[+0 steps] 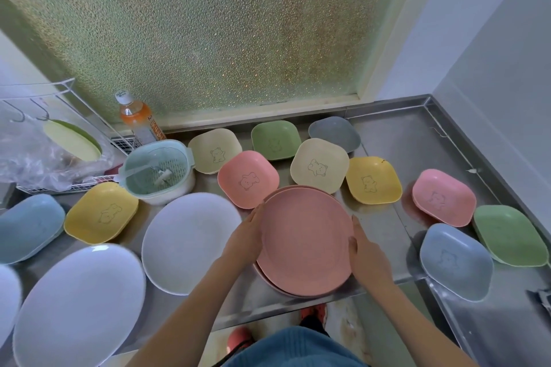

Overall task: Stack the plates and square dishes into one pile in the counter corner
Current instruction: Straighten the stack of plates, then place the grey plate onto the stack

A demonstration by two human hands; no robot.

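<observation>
Centrally, both bare forearms reach forward over the stainless-steel table [396, 140]. The left hand [246, 240] and the right hand [365, 252] flank a round pink plastic plate [305, 243]; each grip is narrow, fingers curled over the rim at opposite sides and holding that plate. It sits on a second round pink plate [269, 281], whose edge shows beneath it at the near left, close to the table's front edge.

Square dishes, counted: twelve, lying singly. Pink, two: one [248, 179] touching the held plate's far rim, one [443, 197] toward the right. Yellow, two [101, 213] [373, 179]. Cream, two [215, 150] [319, 164]. Green, two [275, 140] [510, 235]. Blue-grey, three [334, 132] [456, 261] [29, 226]. Most carry a faint outlined bear motif.

Round white plates, counted: three, left of the pink pair [190, 243] [79, 305] [7, 298], the last cut off by the picture's edge.

An orange drink bottle [135, 116] stands by the frosted window [208, 24]; its label writing is too blurred to read. Beside it is a pale green colander basket [158, 171].
</observation>
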